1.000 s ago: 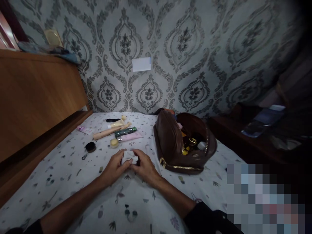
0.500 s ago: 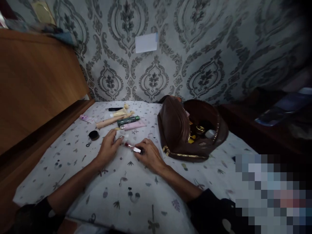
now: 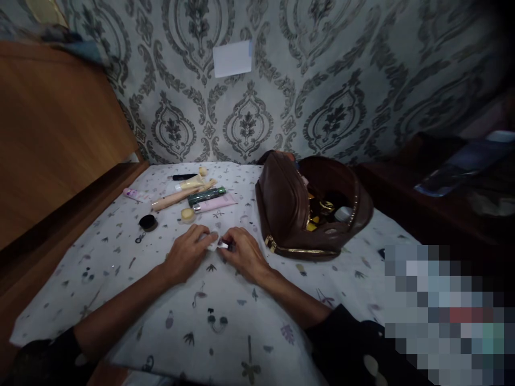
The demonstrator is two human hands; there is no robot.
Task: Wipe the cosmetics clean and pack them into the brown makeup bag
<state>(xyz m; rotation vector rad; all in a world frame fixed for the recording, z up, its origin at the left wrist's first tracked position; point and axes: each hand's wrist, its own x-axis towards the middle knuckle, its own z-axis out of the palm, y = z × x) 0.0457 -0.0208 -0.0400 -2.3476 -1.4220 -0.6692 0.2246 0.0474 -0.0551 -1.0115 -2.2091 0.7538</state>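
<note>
A crumpled white tissue [image 3: 211, 242] is pinched in my left hand [image 3: 189, 251]. My right hand [image 3: 243, 253] grips a small tube with a white label [image 3: 222, 245], its far end against the tissue. Just beyond my left hand sits a small jar with a yellowish top [image 3: 187, 215]. Behind it lie a pink tube [image 3: 217, 202], a green tube [image 3: 206, 196], a long beige item [image 3: 177, 198] and a cream tube [image 3: 190, 184]. A round black-topped jar [image 3: 148, 222] stands to the left.
An open brown bag [image 3: 281, 206] with things inside stands right of my hands. A wooden panel [image 3: 60, 145] borders the left side. The patterned wall behind carries a white paper [image 3: 232, 59]. Patterned white cloth [image 3: 177, 316] covers the surface.
My hands have come together, bringing the tissue against the small tube's end. The yellowish-topped jar now shows beyond my left hand. The whole view has shifted slightly.
</note>
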